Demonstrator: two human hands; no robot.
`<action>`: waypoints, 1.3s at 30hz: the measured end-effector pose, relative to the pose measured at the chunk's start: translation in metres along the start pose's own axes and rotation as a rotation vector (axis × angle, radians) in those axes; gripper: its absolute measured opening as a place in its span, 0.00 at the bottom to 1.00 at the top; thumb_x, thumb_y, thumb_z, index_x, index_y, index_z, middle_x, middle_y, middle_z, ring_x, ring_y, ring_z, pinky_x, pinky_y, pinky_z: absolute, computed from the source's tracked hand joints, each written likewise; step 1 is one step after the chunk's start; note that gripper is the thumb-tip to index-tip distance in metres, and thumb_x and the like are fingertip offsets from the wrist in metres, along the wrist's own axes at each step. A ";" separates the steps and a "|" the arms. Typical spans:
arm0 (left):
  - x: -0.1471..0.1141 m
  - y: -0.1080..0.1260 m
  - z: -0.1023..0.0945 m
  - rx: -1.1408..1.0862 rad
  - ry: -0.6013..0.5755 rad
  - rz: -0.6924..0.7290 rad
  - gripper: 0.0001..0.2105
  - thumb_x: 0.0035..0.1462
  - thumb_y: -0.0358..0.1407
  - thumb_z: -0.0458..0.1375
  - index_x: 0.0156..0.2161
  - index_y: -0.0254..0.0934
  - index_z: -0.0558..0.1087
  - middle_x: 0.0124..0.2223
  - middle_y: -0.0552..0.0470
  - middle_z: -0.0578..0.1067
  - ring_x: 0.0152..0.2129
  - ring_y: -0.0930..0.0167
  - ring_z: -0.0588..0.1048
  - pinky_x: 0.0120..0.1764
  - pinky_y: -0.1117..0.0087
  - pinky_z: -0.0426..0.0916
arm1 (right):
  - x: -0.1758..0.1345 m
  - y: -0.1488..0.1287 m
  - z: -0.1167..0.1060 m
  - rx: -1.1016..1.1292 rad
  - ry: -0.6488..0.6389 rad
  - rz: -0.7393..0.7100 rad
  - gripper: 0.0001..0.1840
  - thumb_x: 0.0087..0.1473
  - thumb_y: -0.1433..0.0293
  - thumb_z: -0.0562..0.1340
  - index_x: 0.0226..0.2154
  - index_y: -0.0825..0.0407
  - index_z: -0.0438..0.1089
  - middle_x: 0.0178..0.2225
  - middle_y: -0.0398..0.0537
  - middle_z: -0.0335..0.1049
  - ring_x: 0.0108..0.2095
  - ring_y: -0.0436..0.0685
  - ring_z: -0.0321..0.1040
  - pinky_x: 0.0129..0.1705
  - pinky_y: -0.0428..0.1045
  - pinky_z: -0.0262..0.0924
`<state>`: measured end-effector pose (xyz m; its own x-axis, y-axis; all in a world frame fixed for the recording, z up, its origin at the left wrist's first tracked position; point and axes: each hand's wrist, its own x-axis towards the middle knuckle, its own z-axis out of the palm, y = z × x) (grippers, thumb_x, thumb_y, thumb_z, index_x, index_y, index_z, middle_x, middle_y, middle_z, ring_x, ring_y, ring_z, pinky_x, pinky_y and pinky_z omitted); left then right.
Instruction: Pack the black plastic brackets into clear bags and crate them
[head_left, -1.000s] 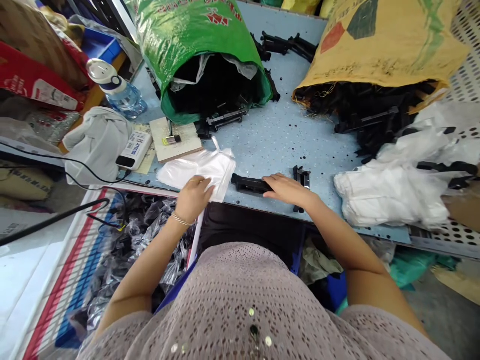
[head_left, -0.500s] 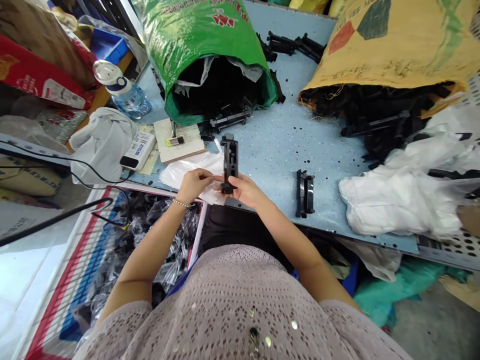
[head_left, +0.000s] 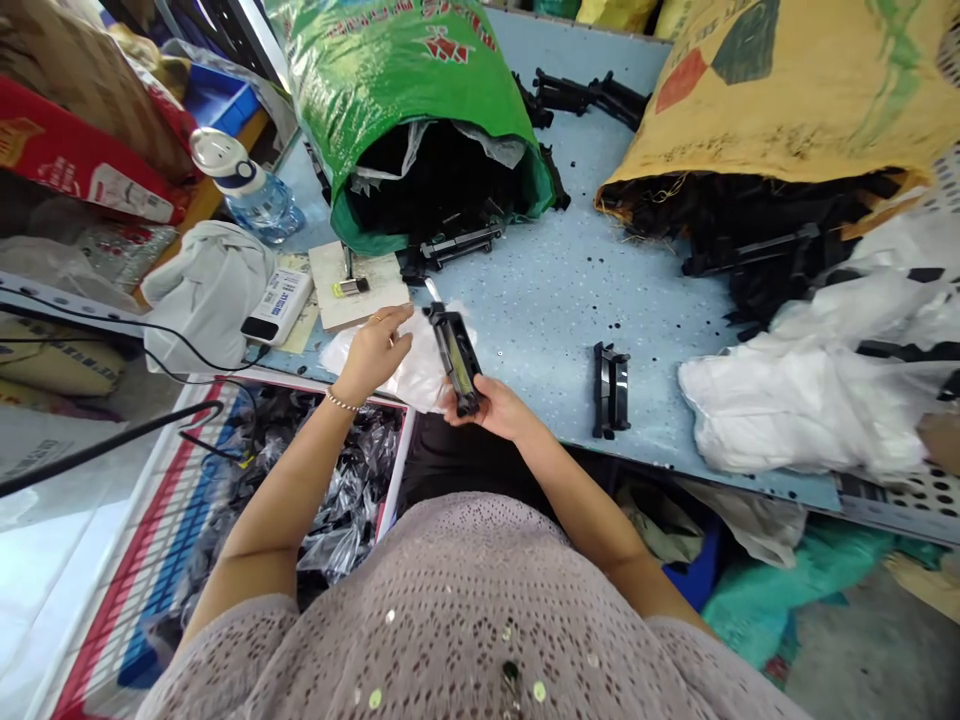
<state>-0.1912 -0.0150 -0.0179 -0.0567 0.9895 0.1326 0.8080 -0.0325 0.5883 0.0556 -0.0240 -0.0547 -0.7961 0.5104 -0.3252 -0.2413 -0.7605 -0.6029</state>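
A black plastic part [head_left: 453, 356] is gripped at its near end btwn thumb and fingers of the R hand [head_left: 495, 405], held tilted over the front edge of the blue worktop [head_left: 540, 320], just above/beside the flat white bags [head_left: 416, 372]. The L hand [head_left: 373, 350] is held over the bags' L side, fingers half-bent and parted, nothing seen btwn them; whether the bags are touched can't be told. Main risk, as judged: the part could be dropped past the edge, b/c it's held by one end only. Thin film could also be snagged or torn by the part's corners, or several bags picked up at once, as the sheets lie flat and prob. cling. A bag could be slid off the front too, the pile being so near the edge. Containers: green sack [head_left: 412, 75] lies mouth toward the wearer, dark inside, w/ black parts spilling at its lip; yellow sack [head_left: 795, 100] is likewise stuffed w/ black parts, some heaped outside the mouth. Below the worktop, L side, a striped crate [head_left: 161, 525] is filled w/ dark items in clear film. Blue tray [head_left: 217, 100], top L: contents can't be made out.
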 end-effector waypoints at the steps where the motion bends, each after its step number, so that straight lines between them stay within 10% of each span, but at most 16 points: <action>1: 0.000 -0.004 0.000 -0.018 -0.008 0.008 0.25 0.57 0.28 0.53 0.59 0.33 0.75 0.60 0.41 0.76 0.53 0.61 0.77 0.59 0.57 0.73 | -0.003 0.002 -0.002 0.019 -0.062 0.057 0.28 0.57 0.48 0.68 0.46 0.55 0.72 0.38 0.53 0.82 0.33 0.57 0.80 0.36 0.50 0.78; 6: -0.021 -0.002 -0.004 -0.013 -0.041 0.174 0.27 0.61 0.25 0.48 0.64 0.31 0.71 0.64 0.39 0.73 0.63 0.61 0.72 0.65 0.57 0.69 | 0.000 0.009 0.001 0.058 -0.021 0.224 0.27 0.63 0.47 0.60 0.43 0.56 0.72 0.30 0.49 0.78 0.28 0.54 0.77 0.29 0.47 0.75; 12: -0.073 0.050 0.009 -0.019 -0.178 0.538 0.32 0.64 0.21 0.45 0.72 0.37 0.58 0.70 0.39 0.66 0.65 0.64 0.70 0.64 0.59 0.71 | -0.006 0.003 0.018 -0.909 0.465 -0.101 0.19 0.58 0.58 0.68 0.47 0.49 0.71 0.44 0.52 0.78 0.45 0.65 0.77 0.48 0.59 0.73; 15: -0.088 0.067 0.022 -0.027 -0.225 0.649 0.35 0.62 0.19 0.45 0.73 0.37 0.55 0.69 0.38 0.68 0.64 0.63 0.71 0.61 0.58 0.75 | -0.019 0.003 0.018 -0.973 0.478 -0.176 0.19 0.60 0.60 0.66 0.52 0.48 0.69 0.50 0.53 0.76 0.54 0.67 0.73 0.57 0.62 0.68; 19: -0.092 0.076 0.021 0.055 -0.126 0.608 0.26 0.65 0.28 0.55 0.68 0.34 0.64 0.63 0.36 0.73 0.56 0.58 0.78 0.55 0.54 0.79 | -0.040 0.006 0.013 -0.589 0.107 -0.196 0.33 0.53 0.65 0.70 0.61 0.46 0.65 0.61 0.51 0.70 0.62 0.63 0.68 0.63 0.59 0.66; 23: -0.111 0.085 -0.023 0.080 -0.060 0.504 0.17 0.67 0.33 0.57 0.59 0.36 0.72 0.57 0.40 0.78 0.48 0.63 0.82 0.50 0.63 0.80 | -0.071 -0.011 0.013 -0.541 -0.124 -0.159 0.34 0.56 0.62 0.70 0.63 0.45 0.67 0.63 0.51 0.70 0.64 0.61 0.66 0.68 0.62 0.60; 26: -0.148 0.071 -0.064 0.207 -0.216 0.387 0.16 0.66 0.33 0.55 0.56 0.39 0.76 0.56 0.43 0.79 0.45 0.63 0.83 0.49 0.64 0.80 | -0.101 -0.043 0.001 -0.794 0.007 -0.150 0.24 0.65 0.61 0.62 0.62 0.44 0.69 0.58 0.51 0.75 0.58 0.60 0.73 0.65 0.64 0.63; 30: -0.204 0.005 -0.083 0.311 -0.426 0.084 0.15 0.63 0.33 0.49 0.40 0.41 0.81 0.44 0.47 0.82 0.33 0.66 0.83 0.39 0.67 0.79 | -0.135 -0.086 -0.047 -1.386 0.554 -0.316 0.22 0.67 0.66 0.55 0.59 0.48 0.72 0.57 0.55 0.75 0.58 0.64 0.72 0.63 0.67 0.63; 33: -0.226 -0.044 -0.054 0.147 -0.348 -0.128 0.13 0.63 0.37 0.52 0.43 0.39 0.79 0.44 0.46 0.80 0.37 0.66 0.82 0.43 0.66 0.79 | -0.140 -0.097 -0.088 -1.655 0.823 -0.331 0.21 0.63 0.68 0.56 0.55 0.51 0.74 0.54 0.60 0.76 0.56 0.69 0.73 0.60 0.69 0.65; 39: -0.205 -0.091 0.062 -0.127 -0.250 -0.379 0.13 0.64 0.35 0.57 0.50 0.32 0.76 0.50 0.45 0.77 0.39 0.70 0.80 0.44 0.68 0.78 | -0.121 -0.080 -0.112 -1.679 0.854 -0.332 0.19 0.61 0.63 0.57 0.51 0.50 0.75 0.51 0.60 0.78 0.50 0.70 0.75 0.55 0.68 0.68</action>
<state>-0.2165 -0.2058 -0.1478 -0.1782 0.9380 -0.2975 0.6788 0.3360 0.6529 0.2332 0.0205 -0.0490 -0.2663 0.9634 0.0306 0.8194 0.2429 -0.5192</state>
